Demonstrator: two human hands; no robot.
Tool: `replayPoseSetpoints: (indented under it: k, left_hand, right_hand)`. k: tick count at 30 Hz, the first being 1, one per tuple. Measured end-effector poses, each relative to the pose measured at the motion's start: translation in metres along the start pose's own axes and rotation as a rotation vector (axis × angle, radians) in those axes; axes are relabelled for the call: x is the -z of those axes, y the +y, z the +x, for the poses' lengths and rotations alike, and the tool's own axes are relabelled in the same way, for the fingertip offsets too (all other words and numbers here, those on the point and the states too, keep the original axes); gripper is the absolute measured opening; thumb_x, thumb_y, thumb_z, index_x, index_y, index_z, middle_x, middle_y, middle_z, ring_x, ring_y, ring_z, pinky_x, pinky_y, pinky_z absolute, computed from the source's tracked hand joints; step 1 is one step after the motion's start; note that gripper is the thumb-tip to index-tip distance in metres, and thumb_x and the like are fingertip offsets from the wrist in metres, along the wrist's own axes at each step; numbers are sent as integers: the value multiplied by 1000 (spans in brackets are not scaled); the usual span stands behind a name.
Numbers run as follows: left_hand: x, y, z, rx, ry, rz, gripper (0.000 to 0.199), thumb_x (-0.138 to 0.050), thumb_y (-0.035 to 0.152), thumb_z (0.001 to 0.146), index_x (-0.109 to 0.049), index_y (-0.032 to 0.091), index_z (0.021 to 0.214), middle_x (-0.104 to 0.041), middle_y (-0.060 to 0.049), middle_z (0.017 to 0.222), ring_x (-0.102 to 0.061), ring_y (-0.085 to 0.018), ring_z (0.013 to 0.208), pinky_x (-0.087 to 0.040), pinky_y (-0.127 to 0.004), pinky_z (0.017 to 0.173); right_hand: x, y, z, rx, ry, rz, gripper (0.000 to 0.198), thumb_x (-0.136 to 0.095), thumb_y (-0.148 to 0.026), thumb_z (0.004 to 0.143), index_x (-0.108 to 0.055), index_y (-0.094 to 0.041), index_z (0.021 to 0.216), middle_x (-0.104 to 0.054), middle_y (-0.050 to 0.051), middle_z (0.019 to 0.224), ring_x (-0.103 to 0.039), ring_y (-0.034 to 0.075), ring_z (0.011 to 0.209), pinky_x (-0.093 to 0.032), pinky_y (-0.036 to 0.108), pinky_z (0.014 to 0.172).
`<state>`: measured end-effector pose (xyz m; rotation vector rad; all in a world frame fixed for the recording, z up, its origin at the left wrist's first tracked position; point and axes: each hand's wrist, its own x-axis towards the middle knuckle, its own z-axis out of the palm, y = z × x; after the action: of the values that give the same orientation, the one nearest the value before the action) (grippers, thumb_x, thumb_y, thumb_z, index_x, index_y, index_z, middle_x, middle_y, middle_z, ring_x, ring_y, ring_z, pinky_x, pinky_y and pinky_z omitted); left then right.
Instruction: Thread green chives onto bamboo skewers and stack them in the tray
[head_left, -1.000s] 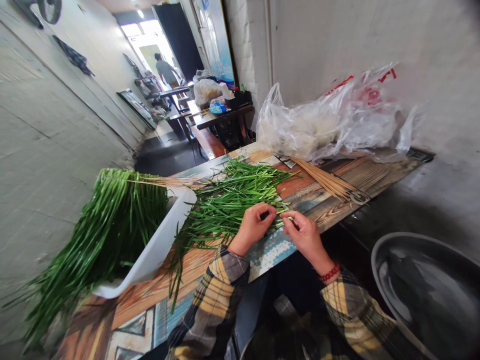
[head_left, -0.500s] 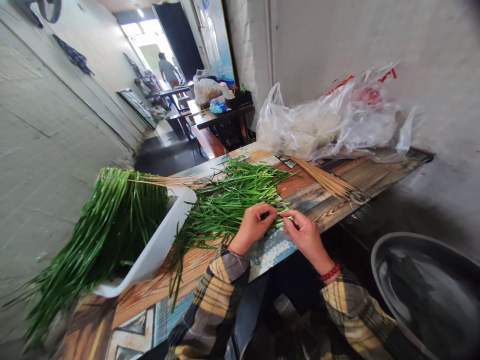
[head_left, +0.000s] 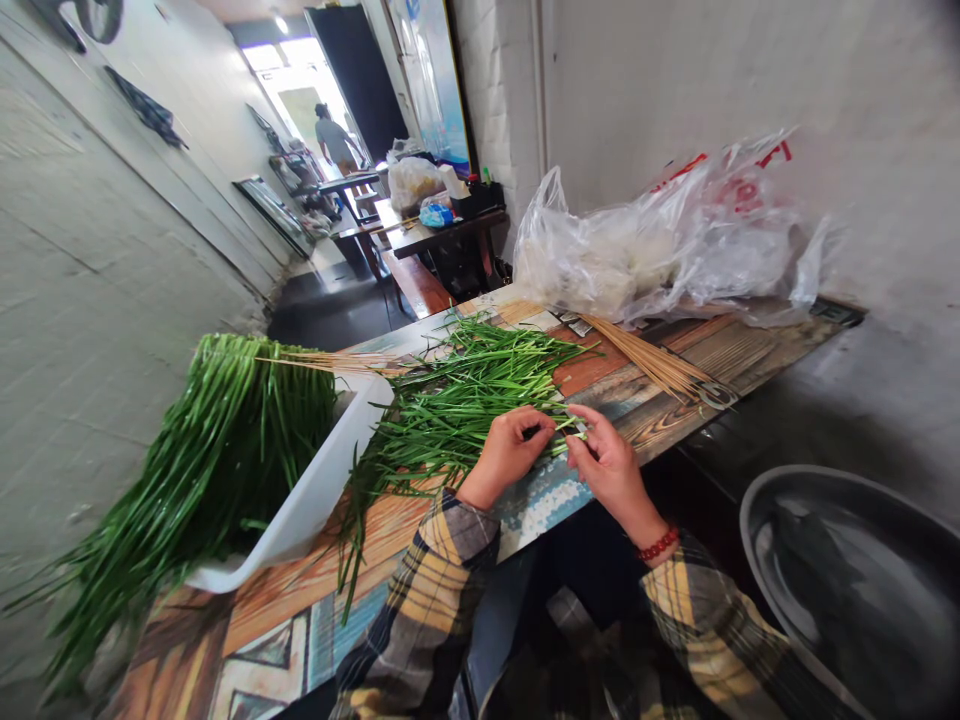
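A loose heap of garlic chives (head_left: 480, 390) lies on the wood-patterned table (head_left: 555, 510), its pale stem ends pointing right. At those ends my left hand (head_left: 514, 450) is closed in a pinch, its thumb and forefinger together. Whatever sits in that pinch is too small to make out. Just to the right, my right hand (head_left: 611, 470) has its thumb and forefinger apart, close to the pale stems. Skewered chives (head_left: 247, 450) hang in a thick green curtain over a white plastic tray (head_left: 322, 500) at the left, with thin bamboo skewers (head_left: 322, 360) sticking out.
Beyond the heap lie bare bamboo skewers (head_left: 649, 355) in a fanned bundle. Clear plastic bags (head_left: 660, 240) rest against the wall. A grey basin (head_left: 847, 590) stands low at the right. Farther off are another table (head_left: 427, 235) and a person (head_left: 334, 140) near the doorway.
My right thumb and forefinger have parted, with the forefinger lifting away from the stems. My left hand stays pinched in nearly the same place.
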<state>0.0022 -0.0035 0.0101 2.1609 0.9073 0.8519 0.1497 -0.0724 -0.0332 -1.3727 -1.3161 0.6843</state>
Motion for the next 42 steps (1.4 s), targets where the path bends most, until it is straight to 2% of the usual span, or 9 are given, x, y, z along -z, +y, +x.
replayPoseSetpoints:
  k: [4,13,17,19,21,27,33,37,42]
  left_hand:
    - [0,-1,0,-14,-23,16,15,-55,17,83,-68,15,75,-66,-2,75,-59,-12,72,-44,-23,70]
    - [3,4,-1,-89,-164,50,18,-53,17,86,-68,16,77,-64,-3,76,-57,-14,75,-43,-25,72]
    - [9,-1,1,-39,-7,66,17,-52,17,87,-69,16,90,-65,-5,86,-59,-15,81,-46,-27,76]
    - [10,-6,2,-13,92,125,18,-52,16,87,-68,17,93,-65,-6,87,-59,-16,82,-46,-28,76]
    - [10,-11,4,-27,119,204,18,-51,14,86,-68,17,93,-65,-5,88,-58,-16,84,-46,-29,77]
    - [4,-12,4,-101,35,519,21,-53,15,86,-69,20,100,-63,-7,92,-53,-19,85,-44,-33,77]
    - [2,-7,5,-114,-42,670,11,-59,21,83,-69,19,78,-59,-7,83,-48,-20,80,-41,-34,73]
    - [3,-6,5,-111,44,595,12,-56,17,83,-64,18,75,-61,-7,88,-50,-20,85,-42,-34,77]
    - [3,-10,3,-44,142,290,14,-52,8,79,-61,17,83,-62,-3,84,-55,-15,80,-45,-28,75]
  right_hand:
    - [0,-2,-1,27,-2,-4,39,-49,-32,90,-51,-21,127,-58,-4,57,-53,12,47,-44,24,50]
    - [-3,5,0,-18,13,7,18,-51,-37,88,-53,-21,96,-58,-5,56,-55,11,45,-40,22,47]
    - [-3,4,0,-17,12,-3,15,-51,-37,88,-52,-22,92,-58,-5,56,-55,12,46,-40,22,47]
    - [-3,2,-1,-15,17,-16,14,-51,-36,87,-52,-23,92,-58,-6,56,-54,12,46,-40,22,47]
    - [-3,1,-1,-17,26,-22,15,-51,-37,87,-51,-23,92,-58,-5,55,-54,12,45,-40,22,47]
    - [-4,1,-2,-10,25,-17,18,-51,-38,87,-52,-22,94,-58,-5,55,-54,12,44,-40,22,47]
    - [-4,2,-1,-13,23,-53,19,-51,-39,87,-54,-21,94,-59,-5,55,-54,12,45,-41,22,48]
    - [-4,1,0,-24,30,-46,22,-50,-39,87,-57,-20,94,-59,-4,56,-55,12,45,-41,22,47]
    - [-4,3,0,-26,34,-13,26,-49,-41,88,-60,-19,96,-61,-2,57,-56,12,46,-41,22,46]
